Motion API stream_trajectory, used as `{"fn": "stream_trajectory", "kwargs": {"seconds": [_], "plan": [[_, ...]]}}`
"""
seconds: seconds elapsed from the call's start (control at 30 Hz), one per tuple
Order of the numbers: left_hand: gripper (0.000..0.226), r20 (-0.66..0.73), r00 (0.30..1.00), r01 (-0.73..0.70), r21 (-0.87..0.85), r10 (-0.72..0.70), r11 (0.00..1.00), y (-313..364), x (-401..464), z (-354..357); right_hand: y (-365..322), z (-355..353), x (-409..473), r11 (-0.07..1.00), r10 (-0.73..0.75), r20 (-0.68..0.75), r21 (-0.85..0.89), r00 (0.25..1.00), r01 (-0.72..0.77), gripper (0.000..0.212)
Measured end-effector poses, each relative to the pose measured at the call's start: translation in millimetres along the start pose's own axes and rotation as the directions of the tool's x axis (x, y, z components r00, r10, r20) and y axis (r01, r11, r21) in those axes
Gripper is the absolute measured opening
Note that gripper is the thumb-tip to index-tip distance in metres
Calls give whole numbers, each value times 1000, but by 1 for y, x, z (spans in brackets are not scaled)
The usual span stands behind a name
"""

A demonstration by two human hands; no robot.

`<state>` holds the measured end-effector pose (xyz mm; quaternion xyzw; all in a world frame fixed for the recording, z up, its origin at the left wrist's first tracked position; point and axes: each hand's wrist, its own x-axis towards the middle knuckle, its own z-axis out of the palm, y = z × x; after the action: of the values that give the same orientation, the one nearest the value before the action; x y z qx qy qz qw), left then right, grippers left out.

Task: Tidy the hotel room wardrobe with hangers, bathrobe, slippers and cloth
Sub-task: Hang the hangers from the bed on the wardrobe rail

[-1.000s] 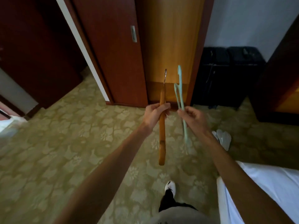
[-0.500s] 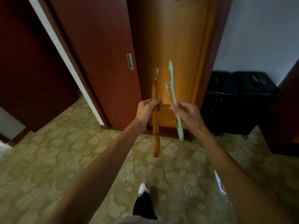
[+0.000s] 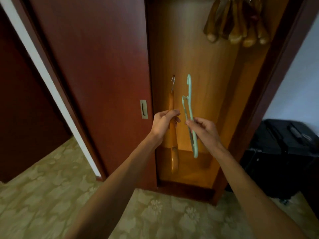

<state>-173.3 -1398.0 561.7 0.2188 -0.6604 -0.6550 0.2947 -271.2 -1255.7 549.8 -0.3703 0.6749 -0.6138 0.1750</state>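
With fingers of the left hand (image 3: 163, 124) curled round the wooden hanger (image 3: 172, 128) and the right hand (image 3: 204, 129) pinching the green hanger (image 3: 189, 107), either hook may miss the crowded hanging hangers (image 3: 236, 23).

No readable text, labels, brands or numbers from my feed. Checked the wooden hanger (image 3: 171, 131), the mint plastic hanger (image 3: 189, 107), the sliding door's recessed pull (image 3: 143, 109) at centre frame, and the black suitcase (image 3: 283, 152) at right: all blank or too blurred to tell any marking.
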Motion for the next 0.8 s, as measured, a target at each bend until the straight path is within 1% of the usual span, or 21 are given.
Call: {"fn": "stream_trajectory", "kwargs": {"seconds": [0.1,0.17,0.27,0.4,0.57,0.63,0.73,0.8], "plan": [[25,-2,999,-33,-8,33,999,17,70,-7,-7,8,68,999,-27,-50,18,998,28,47],[26,-8,999,-44,-6,44,999,26,111,-9,-12,10,108,999,-21,-93,27,995,24,41],[29,26,997,-72,-15,73,997,45,170,-12,-25,7,167,999,-31,-119,23,992,34,32],[32,42,991,-124,-45,126,991,73,246,-12,-50,-6,245,995,-100,-143,3,985,102,32],[36,33,977,-207,-41,209,977,121,330,-4,-95,-21,337,980,-200,-101,-9,975,200,25],[38,23,967,-254,-30,254,967,143,362,2,-112,-28,373,970,-241,-114,-10,964,242,25],[34,20,952,-306,-29,307,952,175,403,10,-132,-39,421,958,-285,-149,-70,947,277,28],[33,25,944,-328,-32,329,944,191,427,16,-142,-48,446,952,-302,-143,-102,943,289,28]]}}
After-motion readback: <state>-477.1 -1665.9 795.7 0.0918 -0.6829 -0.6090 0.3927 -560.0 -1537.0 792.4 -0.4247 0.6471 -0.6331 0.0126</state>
